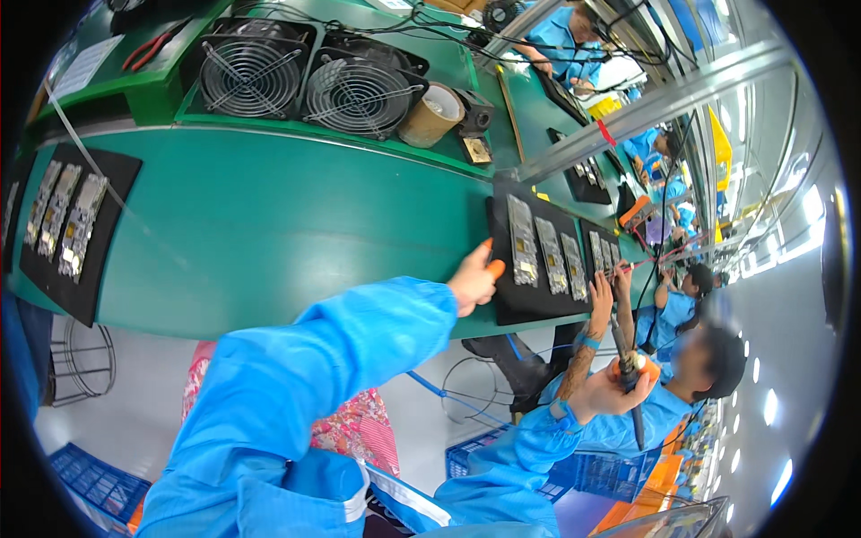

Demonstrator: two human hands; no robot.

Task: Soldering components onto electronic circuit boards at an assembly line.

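Right, landmark is the black rectangular mat [529, 305] near the front edge of the green tabletop [296, 215]. Three narrow silver-grey circuit boards [551, 257] lie on it side by side, roughly parallel, set in from its left edge.

Left hand [472, 281], orange covers on two fingertips, is at the mat's left edge. Thumb tip reaches over that edge; can't tell if the fingers pinch it or just rest there.

Right hand [608, 393] is front-right of the mat, past the table edge, fingers wrapped round a dark, slim, pen-shaped tool [638, 425].

Room: left of the mat, a wide run of green tabletop goes to a second black mat [99, 242], also with boards. Right is tight: a neighbouring black mat with boards sits just beside, and a co-worker's hands [603, 300] are over it. Behind-left of the mat, a raised-edge green tray carries two black fans with round wire guards [363, 97] and a tan tape roll [432, 115]. Silver metal bar [646, 117] slants up from the mat's far side.
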